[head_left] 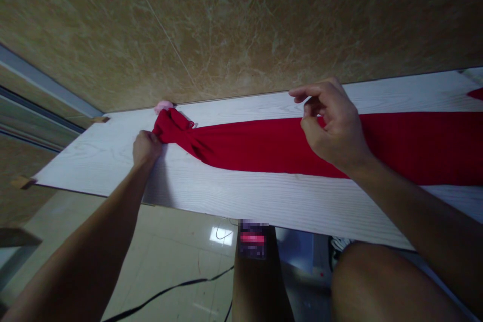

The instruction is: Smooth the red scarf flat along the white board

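A long strip of red cloth [249,146] lies along the white wood-grain board, fairly flat in the middle and right. Its left end is twisted and bunched up, and there my left hand [146,147] has its fingers closed on the fabric. Over the strip, right of the middle, hovers my right hand [334,128]. Its index finger points left, apart from the thumb, while the other fingers curl in; I see nothing held in it. A small pink object [164,106], partly hidden by the bunched cloth, sits by the wall; its kind is unclear.
The narrow white board [86,161] runs along a brown marble-look wall [234,25]. Another bit of red fabric [476,93] shows at the far right. Below are a tiled floor [162,246], a black strap or cable [169,289] and the person's legs.
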Action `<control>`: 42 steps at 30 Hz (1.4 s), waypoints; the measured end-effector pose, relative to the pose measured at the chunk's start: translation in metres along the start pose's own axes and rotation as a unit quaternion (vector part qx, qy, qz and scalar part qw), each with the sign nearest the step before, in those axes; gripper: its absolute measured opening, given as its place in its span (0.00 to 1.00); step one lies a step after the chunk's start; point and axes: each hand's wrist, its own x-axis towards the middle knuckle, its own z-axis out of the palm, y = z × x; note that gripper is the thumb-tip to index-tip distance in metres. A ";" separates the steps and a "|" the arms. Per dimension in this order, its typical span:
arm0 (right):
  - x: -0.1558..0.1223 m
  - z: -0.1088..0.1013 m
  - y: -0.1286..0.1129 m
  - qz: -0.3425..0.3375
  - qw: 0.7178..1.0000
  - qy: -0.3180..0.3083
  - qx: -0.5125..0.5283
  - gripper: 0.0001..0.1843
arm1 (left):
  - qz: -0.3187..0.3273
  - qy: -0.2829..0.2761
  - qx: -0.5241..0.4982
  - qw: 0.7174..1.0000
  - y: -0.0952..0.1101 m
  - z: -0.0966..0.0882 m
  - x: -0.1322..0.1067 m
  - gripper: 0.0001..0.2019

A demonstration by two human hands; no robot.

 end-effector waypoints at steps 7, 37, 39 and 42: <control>0.000 0.001 0.001 -0.008 1.000 -0.004 0.015 0.23 | -0.004 0.006 0.001 1.000 0.003 0.000 -0.002 0.08; 0.000 0.002 0.000 0.003 1.000 -0.020 -0.006 0.21 | 0.005 -0.012 0.011 1.000 0.003 -0.004 -0.003 0.12; 0.000 0.002 0.001 -0.012 1.000 -0.016 0.003 0.23 | 0.008 -0.004 -0.004 1.000 -0.002 0.000 0.000 0.11; 0.000 0.004 0.001 -0.015 1.000 -0.014 0.001 0.24 | 0.009 0.002 -0.026 1.000 -0.007 0.004 0.005 0.08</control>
